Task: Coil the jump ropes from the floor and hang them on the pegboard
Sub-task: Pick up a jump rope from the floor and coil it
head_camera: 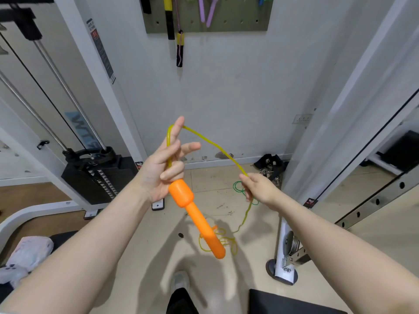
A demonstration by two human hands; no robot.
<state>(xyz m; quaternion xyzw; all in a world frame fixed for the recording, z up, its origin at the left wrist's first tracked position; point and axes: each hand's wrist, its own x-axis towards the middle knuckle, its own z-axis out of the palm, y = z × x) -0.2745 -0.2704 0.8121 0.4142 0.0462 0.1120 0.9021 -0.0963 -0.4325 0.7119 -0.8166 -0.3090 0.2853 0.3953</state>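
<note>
My left hand (166,165) holds a yellow jump rope (210,143) just above its orange handle (195,216), which hangs down and to the right. The cord loops over my raised index finger, then slopes down to my right hand (257,189), which pinches it. Below that hand the cord drops to a loose tangle on the floor (226,242). A green rope (239,189) lies on the floor behind my right hand. The olive pegboard (235,21) is on the wall above, with a yellow-and-black rope (169,19) and purple handles (209,10) hanging on it.
A weight stack machine (97,175) stands at the left. A white upright post with a round base (283,266) is at the right. Black straps and clips (271,167) lie by the wall. My shoe (180,281) is below the handle.
</note>
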